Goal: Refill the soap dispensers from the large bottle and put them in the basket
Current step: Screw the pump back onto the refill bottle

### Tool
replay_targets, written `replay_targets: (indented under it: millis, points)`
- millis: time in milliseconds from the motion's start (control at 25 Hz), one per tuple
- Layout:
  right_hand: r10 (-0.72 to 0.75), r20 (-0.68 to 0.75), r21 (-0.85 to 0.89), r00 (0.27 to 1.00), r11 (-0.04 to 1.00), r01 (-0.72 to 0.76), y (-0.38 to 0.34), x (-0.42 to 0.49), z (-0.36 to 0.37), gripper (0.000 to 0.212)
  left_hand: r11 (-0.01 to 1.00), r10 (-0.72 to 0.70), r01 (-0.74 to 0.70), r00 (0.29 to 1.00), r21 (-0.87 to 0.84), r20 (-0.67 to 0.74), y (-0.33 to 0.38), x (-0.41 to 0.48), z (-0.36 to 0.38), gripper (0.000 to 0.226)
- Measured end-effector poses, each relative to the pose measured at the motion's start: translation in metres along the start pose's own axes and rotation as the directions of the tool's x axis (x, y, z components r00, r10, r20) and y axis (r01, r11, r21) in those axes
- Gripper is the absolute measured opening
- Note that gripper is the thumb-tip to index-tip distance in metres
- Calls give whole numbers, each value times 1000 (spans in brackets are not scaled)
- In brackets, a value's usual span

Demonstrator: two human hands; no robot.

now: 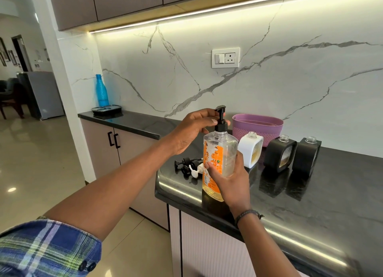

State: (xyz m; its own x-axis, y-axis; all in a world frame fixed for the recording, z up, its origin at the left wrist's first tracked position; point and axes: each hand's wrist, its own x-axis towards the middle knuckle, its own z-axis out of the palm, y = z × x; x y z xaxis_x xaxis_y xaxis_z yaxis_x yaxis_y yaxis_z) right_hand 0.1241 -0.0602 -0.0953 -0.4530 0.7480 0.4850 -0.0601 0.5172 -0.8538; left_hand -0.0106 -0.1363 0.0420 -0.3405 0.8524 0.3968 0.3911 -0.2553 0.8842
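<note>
The large bottle (221,152) stands upright; the right hand (230,181) grips its body; the left hand (192,129) pinches the pump (221,121) on top; the dispensers (248,150) sit just to the right.

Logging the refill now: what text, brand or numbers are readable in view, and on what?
None can be read.
Large bottle orange label: print present, too blurred to read, partly covered by the right hand.
White dispenser, black dispenser, second black dispenser, basket, switch plate: no text visible.
</note>
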Motion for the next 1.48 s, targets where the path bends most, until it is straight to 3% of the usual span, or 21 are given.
replay_targets:
  millis: [200, 360, 440, 600, 840, 1000, 1280, 1480]
  points:
    - [-3, -1, 7, 1000, 1000, 3, -3, -1, -1, 80, 1000, 12, -11, 997, 13, -74, -2, -1, 11, 21]
    - [-10, 5, 15, 1000, 1000, 9, -3, -2, -1, 75, 994, 35, -24, 994, -104, 99, -6, -2, 0, 27]
    - [-5, 7, 15, 1000, 1000, 5, -4, -2, -2, 69, 999, 11, -5, 994, -52, 112, -2, -2, 1, 24]
    - [-3, 3, 22, 1000, 1000, 3, -8, -3, -2, 64, 1000, -18, 18, 1000, 5, -9, 3, 1, 7, 15]
    - [-3, -4, 43, 1000, 999, 3, -9, -3, -2, 58, 997, -9, 1, 995, 73, 101, 7, -5, 2, 24]
    - [-20, -2, 24, 1000, 1000, 20, -8, -3, 0, 63, 993, -16, 18, 1000, 119, -18, 8, -1, 3, 18]
    - [-26, -7, 24, 1000, 999, 26, -3, -2, 0, 71, 991, 54, -66, 994, 119, 96, 15, -2, 3, 24]
    - [11, 29, 115, 1000, 993, -14, -7, -5, -15, 76, 997, 15, -24, 994, 78, 110, 18, -7, 14, 32]
